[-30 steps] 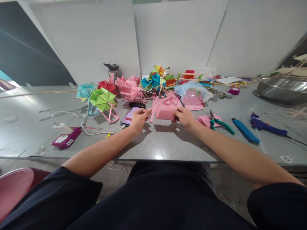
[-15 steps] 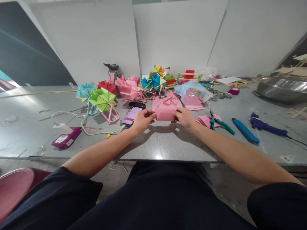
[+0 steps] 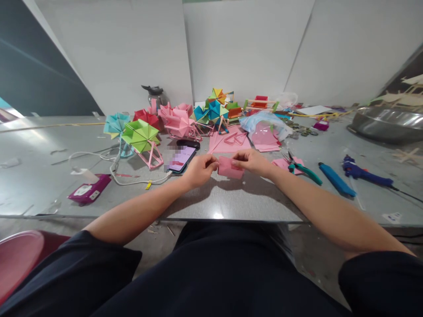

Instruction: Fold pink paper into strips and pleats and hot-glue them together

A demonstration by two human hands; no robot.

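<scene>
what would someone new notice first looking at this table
First, the two bare hands meeting at the near middle of the table: the left hand and right hand pinch a small folded pink paper between them. Behind them stands a bright cluster of paper pinwheels, with a green one towards the left. Right of the hands lie green-handled pliers and a blue glue gun.
</scene>
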